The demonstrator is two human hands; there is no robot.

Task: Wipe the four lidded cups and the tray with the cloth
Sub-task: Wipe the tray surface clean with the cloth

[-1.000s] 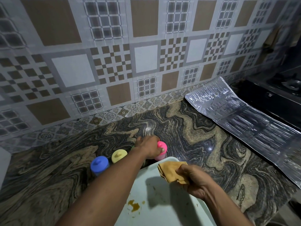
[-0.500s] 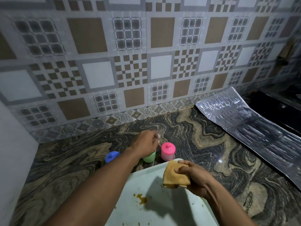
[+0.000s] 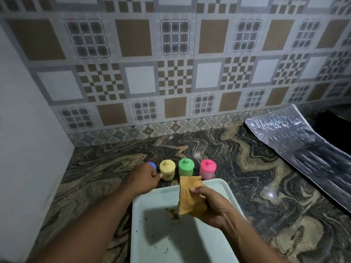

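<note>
Mustard cloth (image 3: 190, 196) gripped in right hand (image 3: 212, 207) over the tray (image 3: 171, 236) — left hand (image 3: 144, 179) at blue cup (image 3: 152, 165), grip unclear.

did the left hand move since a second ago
Yes. The left hand moved left along the row of cups: it was beside the pink cup and is now at the blue cup, left of the yellow cup.

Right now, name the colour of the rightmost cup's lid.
Pink lid, seen best in the head view.

Left hand (image 3: 144, 178) around blue cup (image 3: 152, 165), right hand (image 3: 214, 207) with cloth (image 3: 188, 196) over tray (image 3: 190, 247)
</note>
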